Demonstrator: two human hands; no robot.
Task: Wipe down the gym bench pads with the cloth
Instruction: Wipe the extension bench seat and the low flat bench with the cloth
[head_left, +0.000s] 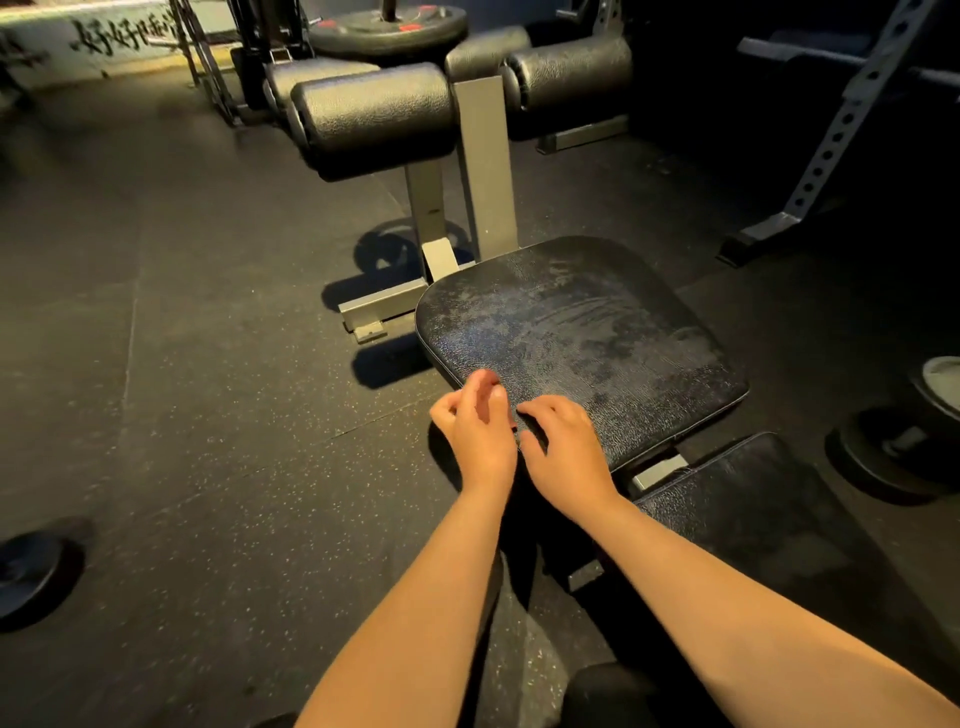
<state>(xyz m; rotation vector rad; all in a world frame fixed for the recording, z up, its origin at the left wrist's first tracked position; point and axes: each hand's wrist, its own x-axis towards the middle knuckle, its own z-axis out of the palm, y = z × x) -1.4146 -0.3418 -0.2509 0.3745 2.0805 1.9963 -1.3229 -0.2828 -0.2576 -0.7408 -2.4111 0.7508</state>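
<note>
Left hand (478, 423), right hand (569, 447) — curled fingers at pebbled (streaky) seat pad (597, 317).

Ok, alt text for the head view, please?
The left hand and right hand sit side by side at the near corner of a streaky black seat pad; no cloth shows. Roller pads stand beyond.

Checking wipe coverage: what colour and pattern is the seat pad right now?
Seat pad: black, pebbled, with pale streaky smears; head view.
</note>
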